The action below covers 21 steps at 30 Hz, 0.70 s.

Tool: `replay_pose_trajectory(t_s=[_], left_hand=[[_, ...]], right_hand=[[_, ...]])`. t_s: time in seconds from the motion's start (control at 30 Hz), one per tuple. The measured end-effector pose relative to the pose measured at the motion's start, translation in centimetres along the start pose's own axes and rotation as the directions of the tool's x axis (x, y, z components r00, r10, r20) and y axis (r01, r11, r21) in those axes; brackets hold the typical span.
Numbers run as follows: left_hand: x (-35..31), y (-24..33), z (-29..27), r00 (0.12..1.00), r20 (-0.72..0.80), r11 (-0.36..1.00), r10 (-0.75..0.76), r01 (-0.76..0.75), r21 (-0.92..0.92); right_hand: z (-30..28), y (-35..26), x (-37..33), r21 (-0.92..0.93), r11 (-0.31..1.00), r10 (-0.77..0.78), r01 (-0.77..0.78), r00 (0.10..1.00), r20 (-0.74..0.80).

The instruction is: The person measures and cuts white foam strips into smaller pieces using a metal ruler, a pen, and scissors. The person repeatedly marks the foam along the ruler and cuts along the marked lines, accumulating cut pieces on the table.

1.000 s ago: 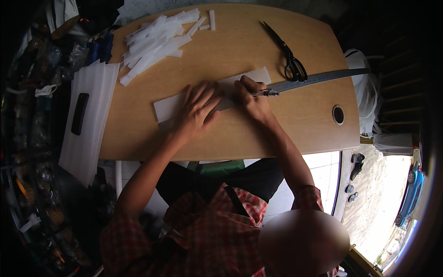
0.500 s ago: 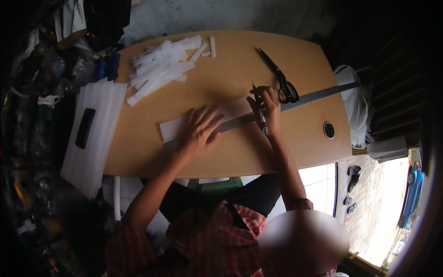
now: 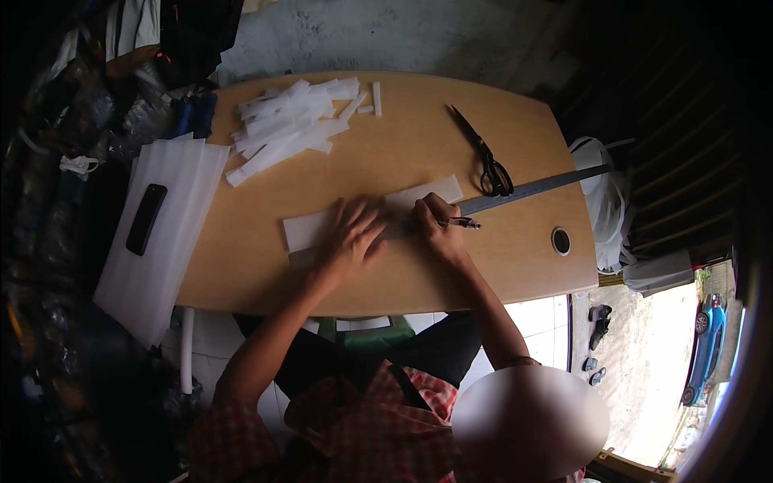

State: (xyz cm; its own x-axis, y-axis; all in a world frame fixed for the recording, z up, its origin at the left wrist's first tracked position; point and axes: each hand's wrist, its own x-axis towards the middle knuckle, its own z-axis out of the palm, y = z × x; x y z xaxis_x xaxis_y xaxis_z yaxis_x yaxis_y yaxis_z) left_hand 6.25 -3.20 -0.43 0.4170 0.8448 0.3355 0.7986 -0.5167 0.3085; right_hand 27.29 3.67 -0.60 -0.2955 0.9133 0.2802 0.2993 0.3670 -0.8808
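White, foam-like flat strip (image 3: 308, 232) lies slantwise on the pale wood-toned tabletop (image 3: 241, 278), alongside the long grey metal-looking ruler (image 3: 535, 190); which overlaps which is hidden beneath the hands. The left hand (image 3: 354, 235) rests over both, its blurred fingers spread apart, while the right hand (image 3: 442, 233) has its fingers clamped on a slim dark-and-clear pen (image 3: 466, 223) near the strip's right part. The strip looks light, soft and bendy, likely to dent or skid under sideways push, so flat, gentle palm pressure suits it, or a loose pinch at either bare end. The ruler seems thin, stiffer and perhaps slippery.
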Motion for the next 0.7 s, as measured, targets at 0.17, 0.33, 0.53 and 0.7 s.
replay_pose_trajectory(t_s=[0.17, 0.33, 0.53, 0.7], left_hand=[[0.1, -0.1, -0.4, 1.000, 0.005, 1.000, 0.013, -0.013, 0.011], [0.1, 0.0, -0.3, 1.000, -0.005, 1.000, 0.011, -0.011, 0.021], [0.0, -0.2, 0.0, 0.999, -0.038, 0.999, 0.030, -0.029, 0.032], [0.2, -0.3, -0.4, 0.999, -0.043, 0.999, 0.033, -0.033, 0.016]], right_hand=[[0.7, -0.3, 0.0, -0.126, 0.992, 0.027, -0.021, 0.998, 0.049], [1.1, 0.3, 0.1, -0.149, 0.988, -0.041, 0.042, 0.999, 0.011], [0.8, -0.4, -0.4, -0.116, 0.993, 0.036, -0.035, 0.999, 0.008], [0.4, -1.2, 0.6, -0.017, 1.000, 0.003, -0.005, 0.992, -0.128]])
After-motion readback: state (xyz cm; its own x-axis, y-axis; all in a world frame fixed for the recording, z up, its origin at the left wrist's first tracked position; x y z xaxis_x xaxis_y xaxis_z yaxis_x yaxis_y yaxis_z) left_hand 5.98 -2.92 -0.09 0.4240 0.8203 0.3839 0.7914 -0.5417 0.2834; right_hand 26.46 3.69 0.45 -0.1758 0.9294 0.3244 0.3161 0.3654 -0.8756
